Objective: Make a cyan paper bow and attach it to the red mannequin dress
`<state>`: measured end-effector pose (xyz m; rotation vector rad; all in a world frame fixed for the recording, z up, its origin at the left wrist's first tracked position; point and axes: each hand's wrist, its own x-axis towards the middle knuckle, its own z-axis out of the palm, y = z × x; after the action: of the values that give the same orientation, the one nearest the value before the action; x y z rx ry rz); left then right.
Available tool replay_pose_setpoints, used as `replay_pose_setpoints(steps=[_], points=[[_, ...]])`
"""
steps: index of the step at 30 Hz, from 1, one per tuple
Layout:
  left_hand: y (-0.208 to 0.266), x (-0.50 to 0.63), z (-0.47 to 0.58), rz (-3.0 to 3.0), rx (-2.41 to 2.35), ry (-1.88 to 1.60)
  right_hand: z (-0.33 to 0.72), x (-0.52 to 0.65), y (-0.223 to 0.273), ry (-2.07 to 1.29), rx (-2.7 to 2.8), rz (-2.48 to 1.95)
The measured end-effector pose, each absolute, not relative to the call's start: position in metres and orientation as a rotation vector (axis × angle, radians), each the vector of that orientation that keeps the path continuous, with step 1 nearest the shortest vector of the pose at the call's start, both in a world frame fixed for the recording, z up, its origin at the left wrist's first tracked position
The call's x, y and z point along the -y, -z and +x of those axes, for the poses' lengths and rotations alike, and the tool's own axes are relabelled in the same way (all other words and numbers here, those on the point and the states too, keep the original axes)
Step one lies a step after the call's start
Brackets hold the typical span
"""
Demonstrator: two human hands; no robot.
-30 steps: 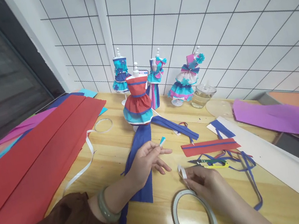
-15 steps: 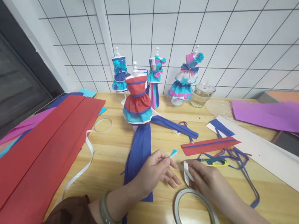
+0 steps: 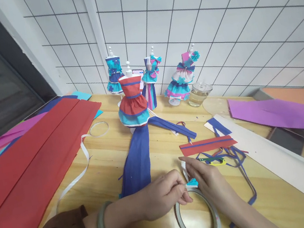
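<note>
Down near the front edge of the wooden table [image 3: 163,147], the two hands meet over a tape roll [image 3: 198,219] lying flat. The left hand [image 3: 161,196] pinches a small turquoise paper piece [image 3: 192,182] between thumb and fingertips, held low and level — close enough to touch the white tape end [image 3: 184,166] that the right hand [image 3: 210,182] pinches and holds up from the roll, apparently so the sticky strip can meet the paper. The roll lies just under both hands, which keeps the tape short and taut. A long blue paper strip [image 3: 138,163] runs from the left wrist up to a red-and-turquoise paper dress [image 3: 132,103] on its stand; scissors [image 3: 213,160] lie just beyond the right hand among thin offcuts — within easy reach.
</note>
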<state>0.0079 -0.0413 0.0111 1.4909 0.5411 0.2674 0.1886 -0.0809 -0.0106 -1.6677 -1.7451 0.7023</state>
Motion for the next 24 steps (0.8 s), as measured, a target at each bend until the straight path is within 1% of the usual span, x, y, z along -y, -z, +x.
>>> replay_pose_setpoints(steps=[5, 9, 13, 16, 19, 22, 24], points=[[-0.016, 0.042, 0.004, 1.850, -0.479, -0.236, 0.188, 0.080, 0.014, -0.667, 1.747, -1.656], [-0.016, 0.042, 0.003, 1.936, -0.447, -0.241, 0.188, 0.079, 0.018, -0.660, 1.690, -1.660], [-0.009, 0.041, 0.006, 1.647, -0.480, -0.327, 0.193, 0.078, 0.018, -0.529, 1.669, -1.676], [-0.003, 0.039, 0.011, 1.338, -0.504, -0.432, 0.193, 0.080, 0.011, -0.522, 1.599, -1.637], [0.000, 0.037, 0.012, 1.238, -0.524, -0.481, 0.186, 0.085, 0.001, -0.699, 1.533, -1.505], [0.000, 0.036, 0.012, 1.287, -0.540, -0.493, 0.176, 0.089, -0.003, -0.983, 1.433, -1.344], [0.001, 0.036, 0.011, 1.359, -0.569, -0.484, 0.173, 0.090, -0.003, -1.062, 1.388, -1.290]])
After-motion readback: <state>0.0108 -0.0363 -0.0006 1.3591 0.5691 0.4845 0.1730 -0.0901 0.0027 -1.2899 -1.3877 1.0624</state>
